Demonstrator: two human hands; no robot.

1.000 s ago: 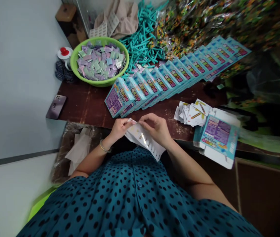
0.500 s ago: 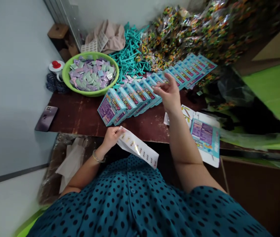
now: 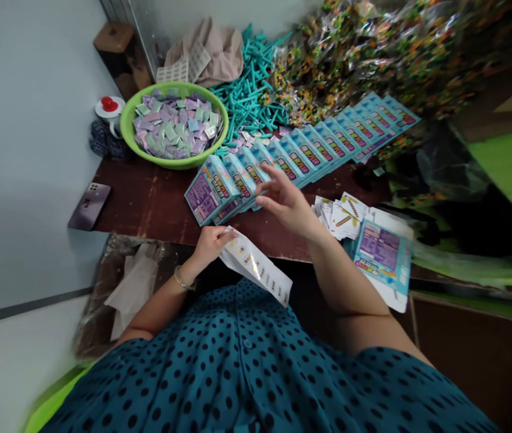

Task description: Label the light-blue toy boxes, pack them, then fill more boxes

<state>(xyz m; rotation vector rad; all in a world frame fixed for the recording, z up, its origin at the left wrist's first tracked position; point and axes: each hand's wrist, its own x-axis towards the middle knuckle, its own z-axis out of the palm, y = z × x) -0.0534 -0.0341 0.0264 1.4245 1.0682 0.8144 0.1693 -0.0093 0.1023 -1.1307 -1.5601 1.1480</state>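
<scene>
My left hand [image 3: 212, 243] pinches the upper left end of a white sticker sheet [image 3: 258, 266] with rows of small printed labels, some shiny. The sheet hangs at the table's front edge, before my shirt. Above it my right hand [image 3: 285, 201] is raised with the thumb and fingers apart, nothing visible between them. Behind that hand, a slanting row of blue cardboard boxes [image 3: 298, 153] leans one on another, with purple printed panels. My right hand covers part of the nearer boxes; whether it touches one I cannot tell.
A green basin [image 3: 169, 161] of small packets stands at the back left, near a phone [image 3: 90, 206]. Behind lie turquoise sticks [image 3: 251, 84] and bagged colourful pieces [image 3: 328, 72]. To the right are printed cards [image 3: 343, 216] and a flattened blue box [image 3: 384, 252].
My right hand has come down and left, from over the middle of the box row towards the sticker sheet. My left hand keeps its hold on the sheet. The view has shifted slightly.
</scene>
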